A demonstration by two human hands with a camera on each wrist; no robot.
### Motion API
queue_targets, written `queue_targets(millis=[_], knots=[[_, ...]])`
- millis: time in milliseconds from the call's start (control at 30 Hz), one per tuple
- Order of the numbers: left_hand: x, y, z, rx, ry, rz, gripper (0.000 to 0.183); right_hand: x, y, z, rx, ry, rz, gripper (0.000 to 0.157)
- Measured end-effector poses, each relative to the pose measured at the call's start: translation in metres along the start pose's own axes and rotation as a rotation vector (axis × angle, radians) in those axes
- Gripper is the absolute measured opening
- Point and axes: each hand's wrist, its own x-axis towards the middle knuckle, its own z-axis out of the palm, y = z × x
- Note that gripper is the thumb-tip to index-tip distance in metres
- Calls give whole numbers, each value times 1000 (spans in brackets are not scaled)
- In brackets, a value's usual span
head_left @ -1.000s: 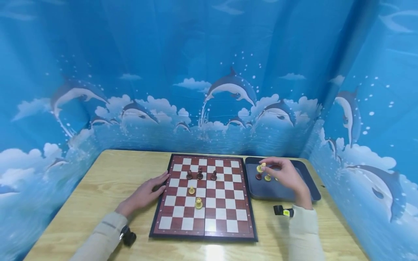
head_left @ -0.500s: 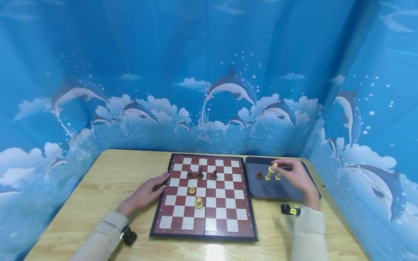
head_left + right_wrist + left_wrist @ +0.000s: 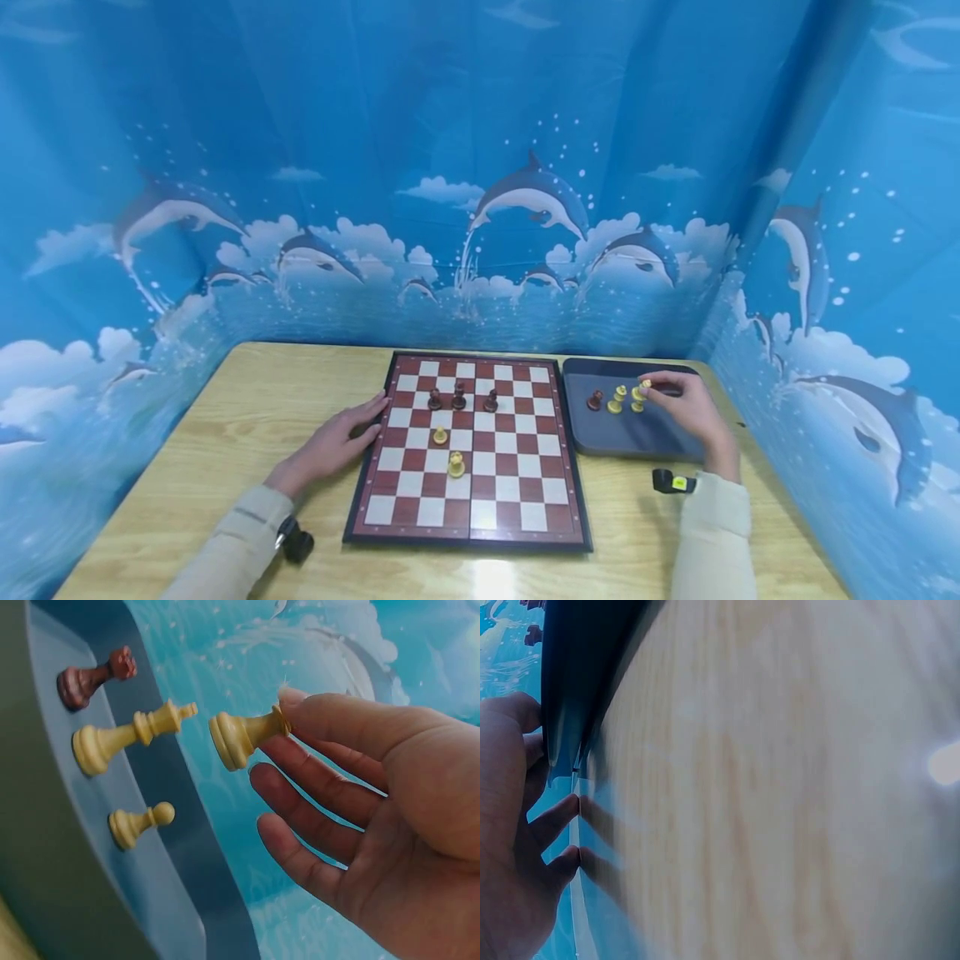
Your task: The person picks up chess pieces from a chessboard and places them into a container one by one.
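My right hand pinches a yellow chess piece between thumb and fingertips, raised above the dark grey tray. Fingers cover the piece's top. Below it in the tray stand a dark red-brown rook, a yellow king and a yellow pawn. At the left side of the chessboard, my left hand has its fingers extended against the board's edge. On the board are three dark pieces, a yellow pawn and a larger yellow piece.
Everything rests on a light wooden table; the tray sits just right of the board, near the back edge. A blue curtain printed with dolphins hangs behind and at both sides.
My right hand has moved rightward over the tray, carrying the yellow chess piece from above the dark rook to above the yellow pawn. My left hand and the board's pieces stay put.
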Motion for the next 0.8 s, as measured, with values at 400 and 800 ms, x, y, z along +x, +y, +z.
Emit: queue_targets(millis=[400,800], knots=[[1,0,1,6,2,-7,55,-2,16,-5,-58,22,54,32],[1,-2,1,4,3,5,55,-4,36,-6,-71,33,83,31]])
